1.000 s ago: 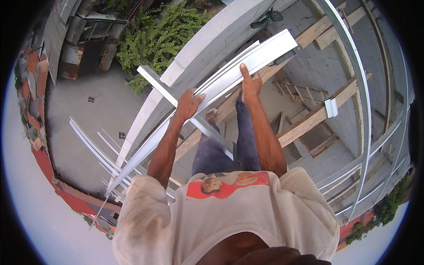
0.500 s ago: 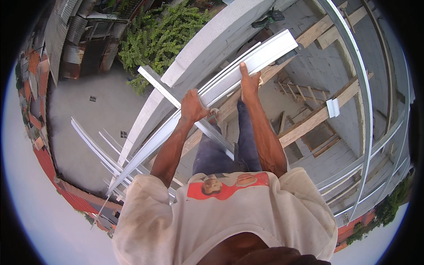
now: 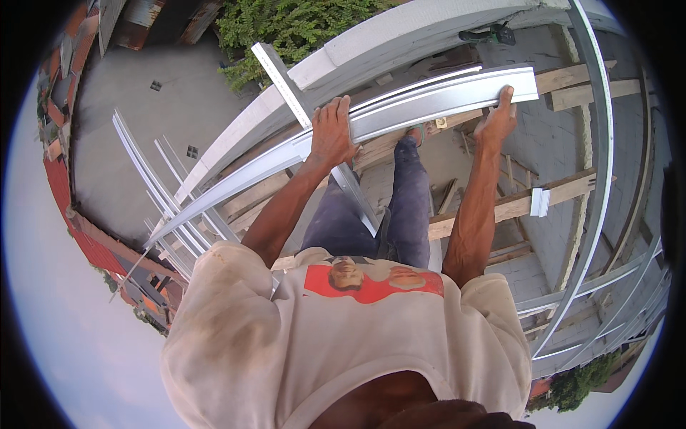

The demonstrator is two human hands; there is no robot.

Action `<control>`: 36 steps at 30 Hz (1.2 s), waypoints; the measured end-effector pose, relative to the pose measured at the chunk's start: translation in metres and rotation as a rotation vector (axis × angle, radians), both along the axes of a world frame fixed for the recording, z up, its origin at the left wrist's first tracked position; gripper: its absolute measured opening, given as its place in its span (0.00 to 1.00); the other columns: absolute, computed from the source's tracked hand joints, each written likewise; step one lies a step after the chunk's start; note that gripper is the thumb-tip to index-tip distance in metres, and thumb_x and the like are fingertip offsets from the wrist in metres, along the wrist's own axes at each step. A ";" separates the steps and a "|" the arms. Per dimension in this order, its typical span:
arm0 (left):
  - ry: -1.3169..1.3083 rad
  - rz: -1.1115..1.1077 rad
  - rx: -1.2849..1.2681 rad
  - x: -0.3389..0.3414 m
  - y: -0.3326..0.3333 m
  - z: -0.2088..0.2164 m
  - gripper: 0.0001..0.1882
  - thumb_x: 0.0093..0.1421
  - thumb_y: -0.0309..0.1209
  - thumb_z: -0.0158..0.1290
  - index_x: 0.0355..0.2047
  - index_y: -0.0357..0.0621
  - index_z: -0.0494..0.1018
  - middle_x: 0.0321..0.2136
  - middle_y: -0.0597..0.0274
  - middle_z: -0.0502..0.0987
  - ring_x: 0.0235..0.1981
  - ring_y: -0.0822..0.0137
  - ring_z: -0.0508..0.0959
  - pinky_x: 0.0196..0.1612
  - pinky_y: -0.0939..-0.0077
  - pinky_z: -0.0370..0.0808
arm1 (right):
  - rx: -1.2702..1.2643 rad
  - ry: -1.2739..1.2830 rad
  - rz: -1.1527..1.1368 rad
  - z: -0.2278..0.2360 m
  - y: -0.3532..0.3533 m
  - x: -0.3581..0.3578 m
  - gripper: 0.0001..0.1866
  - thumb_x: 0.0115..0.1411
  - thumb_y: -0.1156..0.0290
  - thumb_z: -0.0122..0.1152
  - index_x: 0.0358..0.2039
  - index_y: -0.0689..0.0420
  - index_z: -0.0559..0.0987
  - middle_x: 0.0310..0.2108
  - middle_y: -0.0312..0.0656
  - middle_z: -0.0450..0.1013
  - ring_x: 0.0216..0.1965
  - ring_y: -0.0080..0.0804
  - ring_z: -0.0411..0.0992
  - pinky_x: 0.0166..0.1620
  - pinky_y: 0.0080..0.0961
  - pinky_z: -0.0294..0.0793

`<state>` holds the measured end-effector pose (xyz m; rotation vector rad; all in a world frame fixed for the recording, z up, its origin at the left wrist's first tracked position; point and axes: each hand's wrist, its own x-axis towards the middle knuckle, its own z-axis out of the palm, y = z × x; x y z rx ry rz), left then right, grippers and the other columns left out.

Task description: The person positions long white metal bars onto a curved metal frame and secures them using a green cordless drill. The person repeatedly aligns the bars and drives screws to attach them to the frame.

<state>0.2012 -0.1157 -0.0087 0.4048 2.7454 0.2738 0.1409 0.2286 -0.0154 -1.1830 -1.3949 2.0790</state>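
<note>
1. In the head view, slants a long silver metal channel [image 3: 429, 106] from low left to upper right before the body, in front of the curved pale-grey block wall [image 3: 393, 28] as seen from above.
2. Against half a second ago, lies nearer to level in the picture; cannot tell how much comes from the camera's own turning.
3. Now clasps close to the channel's right end with the right hand [image 3: 496, 120], earlier placed farther in: thumb over the face, most fingers hidden behind or beneath.
4. Wraps over the channel with the left hand [image 3: 333, 136], fingers folded across, thumb placement hidden, just beside the narrow silver metal strip [image 3: 282, 84] running crosswise.
5. Judging by the wider spacing of both grips, probably allows firmer steering of the right end.
6. Farther right, shows a brown wooden plank [image 3: 493, 209] bearing a short silver metal offcut [image 3: 540, 202].
</note>
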 end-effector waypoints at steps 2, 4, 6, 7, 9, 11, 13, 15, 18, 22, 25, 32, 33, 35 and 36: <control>-0.017 -0.021 -0.042 0.003 0.001 -0.001 0.70 0.39 0.65 0.72 0.71 0.36 0.50 0.69 0.44 0.57 0.69 0.45 0.60 0.72 0.39 0.53 | 0.112 0.030 0.007 0.001 0.003 0.005 0.26 0.71 0.60 0.61 0.57 0.70 0.73 0.52 0.47 0.74 0.54 0.35 0.72 0.58 0.35 0.71; -0.032 0.002 -0.001 0.004 0.000 0.000 0.68 0.40 0.59 0.74 0.72 0.37 0.50 0.71 0.46 0.55 0.71 0.46 0.58 0.72 0.39 0.53 | 0.204 0.015 -0.008 0.015 -0.003 0.007 0.25 0.70 0.61 0.62 0.56 0.71 0.75 0.50 0.45 0.76 0.50 0.32 0.74 0.56 0.30 0.72; -0.043 0.011 0.028 0.004 -0.002 0.003 0.65 0.42 0.52 0.75 0.72 0.39 0.50 0.72 0.47 0.54 0.72 0.47 0.56 0.72 0.40 0.53 | 0.161 0.008 -0.011 0.027 -0.003 0.009 0.24 0.70 0.60 0.63 0.54 0.71 0.76 0.49 0.45 0.77 0.50 0.33 0.75 0.56 0.29 0.72; -0.047 0.008 0.037 0.004 -0.003 0.006 0.63 0.43 0.48 0.75 0.72 0.40 0.51 0.73 0.48 0.54 0.73 0.47 0.56 0.72 0.40 0.53 | 0.138 0.006 -0.013 0.033 -0.003 0.008 0.24 0.69 0.60 0.63 0.53 0.71 0.77 0.48 0.45 0.78 0.50 0.33 0.75 0.56 0.29 0.72; -0.078 0.019 0.080 0.004 -0.004 0.015 0.59 0.44 0.41 0.74 0.72 0.41 0.53 0.73 0.49 0.55 0.73 0.48 0.56 0.72 0.40 0.54 | 0.155 -0.088 0.029 0.044 0.002 0.005 0.24 0.69 0.60 0.64 0.52 0.72 0.78 0.48 0.45 0.78 0.50 0.34 0.75 0.57 0.28 0.72; -0.130 0.053 0.146 -0.001 -0.002 0.029 0.55 0.45 0.36 0.72 0.71 0.43 0.55 0.72 0.49 0.57 0.73 0.48 0.57 0.72 0.42 0.55 | 0.182 -0.136 0.072 0.052 0.005 -0.001 0.24 0.69 0.61 0.64 0.51 0.73 0.79 0.48 0.46 0.78 0.50 0.34 0.75 0.57 0.28 0.72; -0.088 0.047 0.236 -0.006 -0.005 0.044 0.53 0.44 0.36 0.72 0.69 0.43 0.59 0.66 0.45 0.67 0.66 0.45 0.68 0.69 0.50 0.63 | 0.228 -0.144 0.112 0.056 0.006 -0.008 0.23 0.69 0.61 0.63 0.50 0.74 0.79 0.48 0.47 0.79 0.49 0.34 0.75 0.57 0.28 0.71; -0.177 0.097 0.291 -0.018 -0.009 0.059 0.53 0.43 0.37 0.73 0.69 0.43 0.60 0.62 0.45 0.71 0.63 0.45 0.71 0.67 0.55 0.67 | 0.321 -0.190 0.168 0.049 0.011 -0.014 0.35 0.64 0.50 0.66 0.50 0.77 0.79 0.49 0.55 0.78 0.52 0.40 0.75 0.59 0.34 0.70; -0.252 0.128 0.213 -0.038 -0.014 0.065 0.54 0.39 0.42 0.76 0.65 0.39 0.64 0.60 0.42 0.73 0.61 0.44 0.73 0.66 0.57 0.70 | 0.367 -0.367 0.338 0.057 0.018 -0.027 0.48 0.56 0.38 0.69 0.51 0.81 0.76 0.50 0.67 0.76 0.58 0.53 0.73 0.62 0.42 0.68; -0.277 0.093 0.239 -0.054 -0.017 0.044 0.59 0.33 0.47 0.79 0.65 0.40 0.66 0.59 0.42 0.74 0.61 0.44 0.73 0.66 0.56 0.70 | 0.523 -0.426 0.259 0.019 0.026 -0.023 0.47 0.57 0.41 0.69 0.52 0.81 0.76 0.51 0.67 0.75 0.57 0.53 0.73 0.60 0.43 0.70; -0.301 0.056 0.243 -0.055 -0.019 0.030 0.62 0.30 0.49 0.80 0.65 0.40 0.65 0.58 0.43 0.74 0.62 0.44 0.72 0.66 0.56 0.69 | 0.314 -0.405 0.242 -0.003 0.033 -0.018 0.39 0.60 0.45 0.71 0.52 0.74 0.80 0.47 0.51 0.80 0.49 0.46 0.77 0.51 0.42 0.78; -0.281 -0.052 0.122 -0.047 -0.012 0.017 0.72 0.27 0.62 0.76 0.68 0.36 0.57 0.58 0.42 0.69 0.62 0.41 0.68 0.65 0.48 0.66 | -0.023 -0.190 0.256 -0.024 0.040 -0.006 0.39 0.62 0.53 0.71 0.61 0.74 0.71 0.56 0.54 0.75 0.58 0.52 0.72 0.58 0.53 0.74; -0.261 -0.068 0.102 -0.044 -0.011 0.018 0.72 0.29 0.62 0.76 0.69 0.35 0.56 0.59 0.40 0.68 0.62 0.40 0.68 0.65 0.48 0.66 | -0.098 -0.168 0.242 -0.022 0.037 -0.005 0.40 0.62 0.54 0.71 0.62 0.74 0.70 0.57 0.54 0.74 0.59 0.53 0.71 0.59 0.53 0.74; -0.221 -0.099 0.063 -0.038 -0.008 0.018 0.72 0.31 0.61 0.76 0.69 0.33 0.54 0.59 0.34 0.66 0.62 0.37 0.66 0.64 0.47 0.66 | -0.195 -0.130 0.215 -0.022 0.034 -0.005 0.41 0.62 0.54 0.71 0.63 0.74 0.69 0.60 0.54 0.72 0.60 0.55 0.70 0.59 0.55 0.73; -0.214 -0.098 0.052 -0.035 -0.007 0.017 0.71 0.33 0.59 0.76 0.69 0.32 0.53 0.59 0.34 0.65 0.62 0.37 0.66 0.64 0.47 0.65 | -0.215 -0.114 0.202 -0.025 0.034 -0.003 0.41 0.62 0.54 0.71 0.63 0.74 0.69 0.60 0.54 0.71 0.60 0.56 0.70 0.58 0.56 0.73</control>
